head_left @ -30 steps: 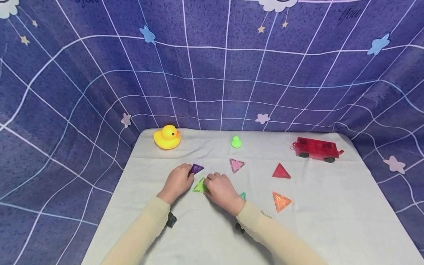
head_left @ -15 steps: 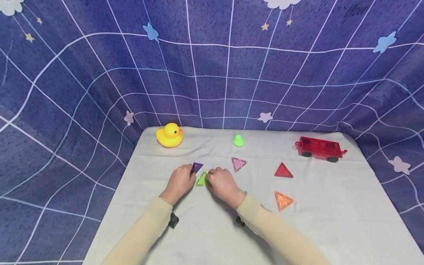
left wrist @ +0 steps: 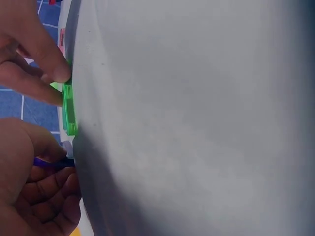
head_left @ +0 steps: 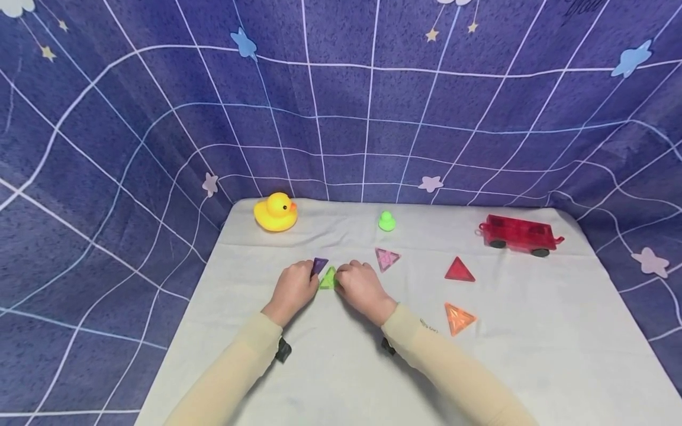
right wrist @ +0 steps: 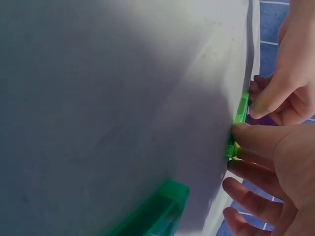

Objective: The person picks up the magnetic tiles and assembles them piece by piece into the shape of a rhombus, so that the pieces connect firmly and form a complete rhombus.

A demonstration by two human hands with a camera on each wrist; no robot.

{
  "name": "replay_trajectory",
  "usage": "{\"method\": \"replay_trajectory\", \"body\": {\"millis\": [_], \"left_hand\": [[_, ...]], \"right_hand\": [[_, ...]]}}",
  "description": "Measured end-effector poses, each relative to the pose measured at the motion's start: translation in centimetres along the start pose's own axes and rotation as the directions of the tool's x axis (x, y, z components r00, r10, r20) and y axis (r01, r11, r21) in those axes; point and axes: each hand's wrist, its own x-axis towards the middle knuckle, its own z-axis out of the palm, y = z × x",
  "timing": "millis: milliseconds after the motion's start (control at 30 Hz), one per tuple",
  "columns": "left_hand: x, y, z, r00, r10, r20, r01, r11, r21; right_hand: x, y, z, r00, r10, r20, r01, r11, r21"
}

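Near purple tile's edge (head_left: pixel 320 265), green tile (head_left: pixel 328 279)

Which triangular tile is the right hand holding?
The lime-green translucent plastic triangle, pinched by the right hand. The left hand grips the purple plastic triangle; the pink plastic triangle, red plastic triangle and orange plastic triangle lie untouched.

The wagon (head_left: pixel 520 232) stands right of the ducks (head_left: pixel 275 216), behind the tiles (head_left: pixel 327 280).

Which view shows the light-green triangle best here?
The head view: the light-green triangle shows its face, though the right hand covers one side. The left wrist view shows it nearly edge-on; the right wrist view likewise, with the thumb hiding part.
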Motion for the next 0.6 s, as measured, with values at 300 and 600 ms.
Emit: {"method": "replay_trajectory", "body": {"millis": [300,600], "left_hand": [[0.48,0.07,0.24,1.0,-0.009,0.01,0.009,1.0,0.012],[0.61,0.29,0.32,0.999,-0.024,0.032,0.024,1.0,0.005]], "right_hand": [[0.57,0.26,0.43,1.0,0.013,-0.001,-0.013,1.0,-0.005],[1.03,0.49,0.42,1.0,0.027,0.009,-0.027,0.999,-0.02]]}}
